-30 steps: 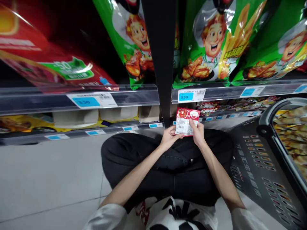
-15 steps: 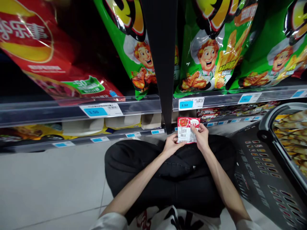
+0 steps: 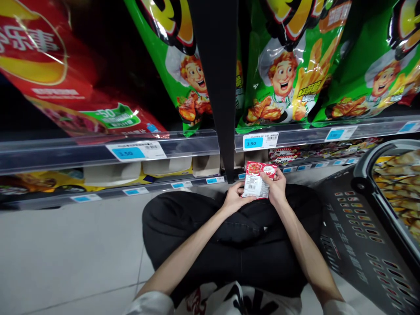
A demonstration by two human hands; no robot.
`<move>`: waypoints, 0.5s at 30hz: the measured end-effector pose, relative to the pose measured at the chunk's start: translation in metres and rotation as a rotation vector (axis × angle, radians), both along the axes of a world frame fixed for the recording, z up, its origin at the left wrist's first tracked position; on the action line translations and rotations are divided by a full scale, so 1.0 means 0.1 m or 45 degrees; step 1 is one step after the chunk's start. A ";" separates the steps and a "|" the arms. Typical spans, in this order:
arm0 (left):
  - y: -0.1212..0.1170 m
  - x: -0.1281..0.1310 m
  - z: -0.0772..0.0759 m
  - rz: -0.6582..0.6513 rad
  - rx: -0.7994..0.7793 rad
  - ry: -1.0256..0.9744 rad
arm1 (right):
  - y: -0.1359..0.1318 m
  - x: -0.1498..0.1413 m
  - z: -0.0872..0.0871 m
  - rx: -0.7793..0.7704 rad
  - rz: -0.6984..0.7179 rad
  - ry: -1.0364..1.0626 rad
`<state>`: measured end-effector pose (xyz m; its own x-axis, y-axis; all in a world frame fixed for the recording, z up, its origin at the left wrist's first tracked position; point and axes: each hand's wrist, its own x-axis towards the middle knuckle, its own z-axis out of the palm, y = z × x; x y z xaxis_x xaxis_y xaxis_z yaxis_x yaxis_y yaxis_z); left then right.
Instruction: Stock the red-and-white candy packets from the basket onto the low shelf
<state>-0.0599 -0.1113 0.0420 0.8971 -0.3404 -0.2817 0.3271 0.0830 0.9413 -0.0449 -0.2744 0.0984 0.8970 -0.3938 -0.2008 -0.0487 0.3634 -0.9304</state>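
A small red and white snack packet (image 3: 257, 183) is held above my crossed legs, its side with a barcode and printed label facing up. My left hand (image 3: 236, 199) grips the lower left corner, thumb along the bottom edge. On the right edge, my right hand (image 3: 276, 186) pinches the packet with the thumb on top; its other fingers are partly hidden behind. The packet is slightly tilted, and its underside is out of sight.
A grey shopping basket (image 3: 344, 245) full of yellowish snack packs stands at my right. Ahead, a shelf edge (image 3: 183, 141) carries large green chip bags (image 3: 278, 83) and a red chip bag (image 3: 65, 87). A black post (image 3: 218, 78) divides the shelves. Open cartons (image 3: 173, 166) sit lower down.
The packet has turned slightly clockwise and shifted a little to the right. Both hands keep hold of it; the view has moved very slightly.
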 end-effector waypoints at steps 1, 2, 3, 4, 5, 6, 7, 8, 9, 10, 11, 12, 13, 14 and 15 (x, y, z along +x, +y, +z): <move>0.00 0.00 0.01 -0.005 0.005 -0.008 | 0.00 0.00 0.00 0.020 -0.009 0.001; 0.01 0.00 0.02 -0.008 0.004 -0.014 | 0.00 0.00 0.00 0.045 -0.018 0.006; 0.01 0.00 0.04 -0.008 0.000 -0.019 | 0.00 0.00 0.01 0.069 -0.028 0.012; 0.01 0.00 0.06 -0.005 -0.009 -0.022 | 0.00 0.00 0.01 0.093 -0.040 0.021; 0.00 0.00 0.08 0.000 -0.017 -0.022 | 0.00 0.01 0.01 0.113 -0.052 0.031; 0.00 0.00 0.09 0.008 -0.026 -0.020 | 0.00 0.01 0.01 0.132 -0.066 0.045; 0.00 0.00 0.11 0.020 -0.035 -0.017 | 0.00 0.02 0.01 0.152 -0.080 0.061; 0.00 0.00 0.12 0.035 -0.045 -0.014 | -0.01 0.02 0.00 0.176 -0.091 0.080; -0.01 0.00 0.13 0.047 -0.058 -0.009 | -0.01 0.03 0.00 0.201 -0.101 0.100; -0.01 0.00 0.14 0.056 -0.071 -0.002 | -0.01 0.03 0.00 0.226 -0.109 0.119; -0.01 0.00 0.14 0.062 -0.083 0.003 | -0.02 0.03 -0.01 0.246 -0.116 0.132; -0.01 0.00 0.14 0.062 -0.091 0.007 | -0.02 0.03 -0.01 0.259 -0.120 0.138; -0.01 0.00 0.14 0.059 -0.093 0.008 | -0.02 0.03 -0.01 0.264 -0.121 0.138; -0.01 0.00 0.13 0.054 -0.090 0.007 | -0.02 0.03 -0.01 0.264 -0.122 0.135; -0.01 0.00 0.13 0.051 -0.085 0.005 | -0.02 0.03 -0.02 0.262 -0.122 0.132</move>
